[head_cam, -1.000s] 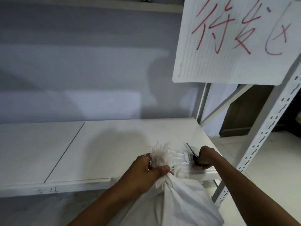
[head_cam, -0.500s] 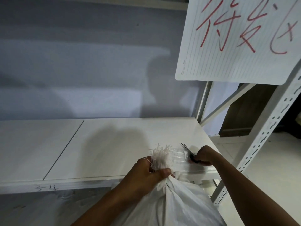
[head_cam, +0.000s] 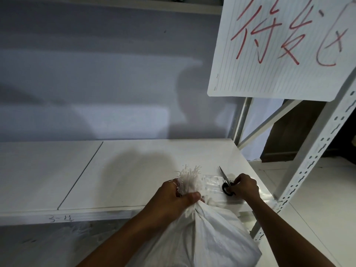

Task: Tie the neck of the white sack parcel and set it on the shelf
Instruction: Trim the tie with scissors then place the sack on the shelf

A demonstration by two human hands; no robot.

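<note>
The sack (head_cam: 202, 237) neck is clenched by the left hand (head_cam: 173, 197) while scissors (head_cam: 225, 182) are gripped by the right hand (head_cam: 244, 186); tying, it is judged, is still needed.

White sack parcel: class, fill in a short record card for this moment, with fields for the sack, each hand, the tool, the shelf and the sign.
sack: white sack parcel hangs below the shelf edge, neck bunched, frayed top sticking up
left hand: left hand has its grip closed round the neck
right hand: right hand is on the black handles of the scissors
tool: scissors lie on the shelf, blades pointing away
shelf: white shelf; clear plastic lies by the scissors
sign: lined paper sign with red writing, upper right
tie: none visible yet
</note>
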